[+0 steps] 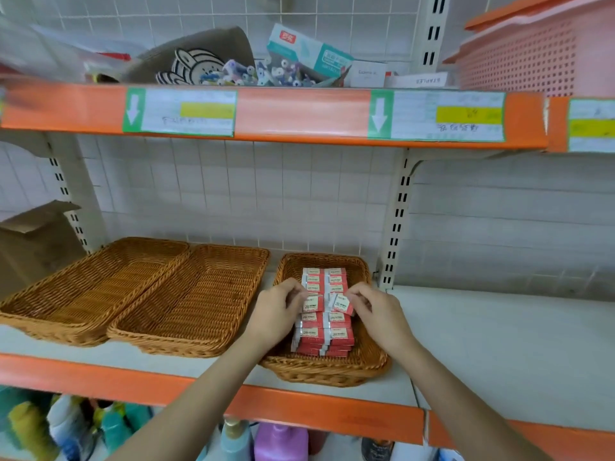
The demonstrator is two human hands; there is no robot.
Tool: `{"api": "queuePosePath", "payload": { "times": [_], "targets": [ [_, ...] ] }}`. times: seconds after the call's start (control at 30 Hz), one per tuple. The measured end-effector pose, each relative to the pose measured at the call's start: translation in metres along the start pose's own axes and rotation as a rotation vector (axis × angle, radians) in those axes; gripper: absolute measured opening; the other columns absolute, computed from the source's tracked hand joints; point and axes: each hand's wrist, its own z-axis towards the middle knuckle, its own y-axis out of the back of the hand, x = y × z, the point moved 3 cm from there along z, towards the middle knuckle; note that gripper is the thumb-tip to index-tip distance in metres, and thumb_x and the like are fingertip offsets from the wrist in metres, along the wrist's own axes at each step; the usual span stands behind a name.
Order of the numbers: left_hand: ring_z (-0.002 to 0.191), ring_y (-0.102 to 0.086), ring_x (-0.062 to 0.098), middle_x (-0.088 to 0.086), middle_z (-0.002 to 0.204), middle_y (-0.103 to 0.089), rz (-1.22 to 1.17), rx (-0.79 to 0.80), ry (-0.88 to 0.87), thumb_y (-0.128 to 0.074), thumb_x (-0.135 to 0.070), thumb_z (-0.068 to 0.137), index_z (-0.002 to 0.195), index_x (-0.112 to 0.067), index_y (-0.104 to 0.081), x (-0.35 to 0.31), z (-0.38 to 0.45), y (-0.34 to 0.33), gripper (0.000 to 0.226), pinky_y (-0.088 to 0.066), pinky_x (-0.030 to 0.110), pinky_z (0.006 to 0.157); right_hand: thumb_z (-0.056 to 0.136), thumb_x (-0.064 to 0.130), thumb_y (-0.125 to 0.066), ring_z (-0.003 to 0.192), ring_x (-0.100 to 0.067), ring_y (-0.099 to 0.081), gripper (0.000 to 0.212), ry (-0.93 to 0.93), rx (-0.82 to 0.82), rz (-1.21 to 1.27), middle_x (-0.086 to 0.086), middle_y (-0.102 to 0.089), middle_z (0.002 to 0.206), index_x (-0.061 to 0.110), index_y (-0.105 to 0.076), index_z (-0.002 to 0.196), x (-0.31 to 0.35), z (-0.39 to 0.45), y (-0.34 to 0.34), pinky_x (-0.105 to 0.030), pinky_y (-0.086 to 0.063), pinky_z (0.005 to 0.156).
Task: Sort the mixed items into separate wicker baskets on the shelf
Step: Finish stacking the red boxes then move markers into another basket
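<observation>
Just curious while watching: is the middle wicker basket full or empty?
Empty: the middle basket shows only bare weave, while the red packs fill the right basket.

Red-and-white boxes (pixel 324 314), tan woven basket (pixel 332 369)

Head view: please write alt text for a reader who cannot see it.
Both hands, left hand and right hand, arrange small red boxes in the rightmost wicker basket on a shelf. Two empty wicker baskets sit to its left.
</observation>
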Motion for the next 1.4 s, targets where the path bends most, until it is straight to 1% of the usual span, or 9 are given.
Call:
{"api": "queuePosePath", "payload": {
  "times": [0.13,0.27,0.43,0.6,0.83,0.97,1.1,1.33,1.4],
  "targets": [
    [0.084,-0.054,0.003,0.002,0.109,-0.064,0.105,-0.012,0.002,-0.052,-0.025,0.098,0.103,-0.012,-0.066,0.003,0.002,-0.002,0.02,-0.038,0.002,0.061,0.098,0.024,-0.051,0.09,-0.007,-0.052,0.02,0.002,-0.015,-0.052,0.006,-0.054,0.097,0.014,-0.068,0.103,-0.005,0.001,-0.002,-0.005,-0.033,0.068],
    [0.104,-0.054,0.012,0.003,0.12,-0.052,0.162,0.081,0.013,-0.054,-0.034,0.095,0.119,-0.014,-0.063,0.0,-0.001,-0.006,0.032,-0.04,0.013,0.08,0.095,0.03,-0.058,0.09,-0.004,-0.049,0.025,-0.02,0.023,-0.051,0.006,-0.048,0.102,0.015,-0.067,0.112,-0.003,0.001,-0.003,-0.003,-0.035,0.069],
    [0.11,-0.052,0.014,0.002,0.121,-0.048,0.2,0.129,0.019,-0.062,-0.035,0.091,0.126,-0.012,-0.058,-0.004,-0.003,-0.005,0.043,-0.044,0.019,0.087,0.091,0.043,-0.06,0.099,-0.006,-0.043,0.048,-0.027,0.109,-0.161,0.008,-0.04,0.107,0.015,-0.057,0.13,0.003,0.002,-0.002,-0.018,-0.04,0.087],
    [0.107,-0.05,0.011,0.001,0.118,-0.048,0.158,0.132,-0.018,-0.064,-0.027,0.091,0.125,-0.012,-0.059,-0.008,-0.003,0.001,0.038,-0.038,0.013,0.084,0.094,0.035,-0.058,0.1,-0.005,-0.04,0.042,0.002,0.16,-0.165,0.007,-0.039,0.109,0.016,-0.055,0.132,0.01,0.0,0.004,-0.015,-0.034,0.084],
    [0.1,-0.044,0.006,-0.006,0.111,-0.045,0.181,0.25,-0.144,-0.065,-0.022,0.09,0.127,-0.014,-0.059,-0.01,-0.019,0.01,0.039,-0.04,0.016,0.09,0.094,0.03,-0.059,0.097,-0.004,-0.043,0.036,0.068,0.208,-0.083,0.014,-0.04,0.103,0.02,-0.059,0.129,0.011,-0.018,0.01,-0.007,-0.032,0.076],
    [0.098,-0.047,0.007,-0.003,0.115,-0.049,0.196,0.258,-0.175,-0.067,-0.02,0.088,0.124,-0.015,-0.06,-0.011,-0.023,0.012,0.037,-0.042,0.017,0.088,0.094,0.028,-0.059,0.099,-0.003,-0.043,0.041,0.113,0.25,-0.137,0.012,-0.039,0.11,0.018,-0.055,0.134,0.014,-0.025,0.007,-0.009,-0.037,0.084],
    [0.094,-0.05,0.009,-0.003,0.11,-0.051,0.191,0.252,-0.179,-0.07,-0.019,0.085,0.118,-0.015,-0.062,-0.013,-0.023,0.014,0.033,-0.046,0.021,0.085,0.093,0.027,-0.061,0.084,-0.001,-0.044,0.038,0.121,0.23,-0.159,0.01,-0.039,0.108,0.02,-0.057,0.131,0.016,-0.026,0.008,-0.004,-0.035,0.074],
    [0.092,-0.051,0.006,-0.004,0.109,-0.051,0.211,0.263,-0.176,-0.071,-0.019,0.085,0.111,-0.018,-0.067,-0.007,-0.023,0.013,0.026,-0.043,0.012,0.081,0.093,0.028,-0.062,0.085,-0.005,-0.048,0.03,0.108,0.243,-0.195,0.009,-0.041,0.108,0.022,-0.06,0.122,0.02,-0.025,0.005,-0.017,-0.044,0.081],
    [0.093,-0.052,0.007,-0.003,0.11,-0.051,0.223,0.261,-0.17,-0.071,-0.019,0.085,0.11,-0.019,-0.066,-0.007,-0.023,0.013,0.026,-0.045,0.016,0.084,0.093,0.028,-0.062,0.084,-0.005,-0.048,0.028,0.104,0.244,-0.202,0.01,-0.04,0.106,0.021,-0.06,0.12,0.021,-0.025,0.005,-0.017,-0.044,0.08]
  ]
}}
